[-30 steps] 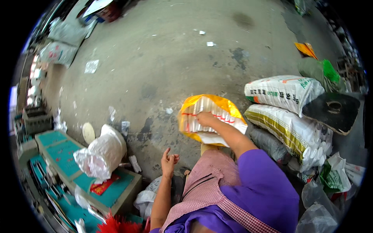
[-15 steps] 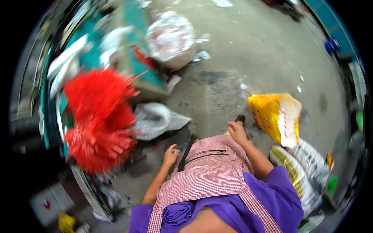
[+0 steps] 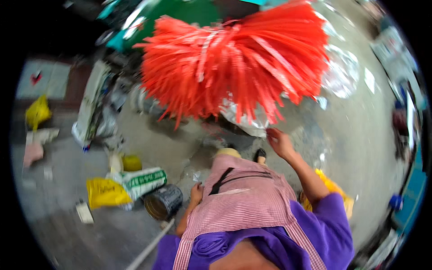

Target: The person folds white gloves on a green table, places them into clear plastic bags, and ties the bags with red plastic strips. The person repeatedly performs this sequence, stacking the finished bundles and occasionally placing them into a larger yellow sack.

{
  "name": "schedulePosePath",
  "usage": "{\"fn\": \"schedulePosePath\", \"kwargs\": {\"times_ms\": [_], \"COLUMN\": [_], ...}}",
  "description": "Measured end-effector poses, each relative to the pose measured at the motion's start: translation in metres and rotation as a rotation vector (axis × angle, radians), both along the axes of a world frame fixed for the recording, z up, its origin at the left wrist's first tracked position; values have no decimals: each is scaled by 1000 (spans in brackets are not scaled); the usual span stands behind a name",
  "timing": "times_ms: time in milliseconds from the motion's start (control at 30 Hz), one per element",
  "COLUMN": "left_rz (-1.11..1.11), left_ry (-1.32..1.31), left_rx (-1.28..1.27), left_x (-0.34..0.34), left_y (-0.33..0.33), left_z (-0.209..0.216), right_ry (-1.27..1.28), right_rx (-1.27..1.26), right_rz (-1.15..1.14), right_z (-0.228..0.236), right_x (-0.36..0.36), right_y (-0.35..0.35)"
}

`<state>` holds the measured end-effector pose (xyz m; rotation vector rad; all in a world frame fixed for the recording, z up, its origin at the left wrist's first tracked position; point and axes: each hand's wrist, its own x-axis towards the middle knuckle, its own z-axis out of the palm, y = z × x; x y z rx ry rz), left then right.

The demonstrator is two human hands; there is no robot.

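Observation:
A large bundle of red plastic strips (image 3: 234,63), tied with a pale band, spreads across the far middle. My right hand (image 3: 280,143) is just beyond my apron, its fingers loosely bent and apart, with nothing seen in them. Its fingertips lie close to a white plastic bag (image 3: 247,118) under the strips; whether they touch it I cannot tell. Low by the left side of my checked apron (image 3: 243,202) hangs my left hand (image 3: 196,192), slightly blurred and loosely open, with no object visible in it.
To the left on the floor lie a dark metal can (image 3: 164,201), a green-and-white packet (image 3: 144,183), a yellow bag (image 3: 107,192) and a pale pole (image 3: 150,247). Behind my right arm is a yellow sack (image 3: 335,193). A clear plastic-wrapped bundle (image 3: 340,72) stands at the far right.
My view has swung left, so the red strips now fill the far middle and the can and packets show at left. My right hand has moved farther forward; my left hand sits lower.

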<state>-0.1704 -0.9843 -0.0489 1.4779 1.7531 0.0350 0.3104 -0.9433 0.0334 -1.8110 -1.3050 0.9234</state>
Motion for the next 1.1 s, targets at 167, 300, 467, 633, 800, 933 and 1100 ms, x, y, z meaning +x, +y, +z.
{"fn": "schedulePosePath", "kwargs": {"times_ms": [167, 300, 467, 633, 800, 933, 1100], "left_rz": [-25, -172, 4, -213, -154, -279, -308], "left_ry": [-46, -47, -26, 148, -132, 38, 215], "left_rx": [-106, 59, 89, 227, 229, 221, 287], "left_x": [-55, -122, -193, -232, -152, -114, -165], "left_y": [-2, 93, 235, 384, 491, 541, 585], "left_z": [-38, -65, -9, -22, -21, 33, 19], "right_ry": [72, 69, -525, -830, -1042, -986, -975], "right_rx": [296, 746, 758, 483, 451, 398, 357], "right_rz": [330, 240, -197, -328, -359, -409, -378], "right_z": [72, 136, 181, 152, 130, 131, 131], "right_x": [-86, -123, -108, -97, -82, -79, -87], "right_y": [84, 162, 241, 285, 291, 294, 294]}}
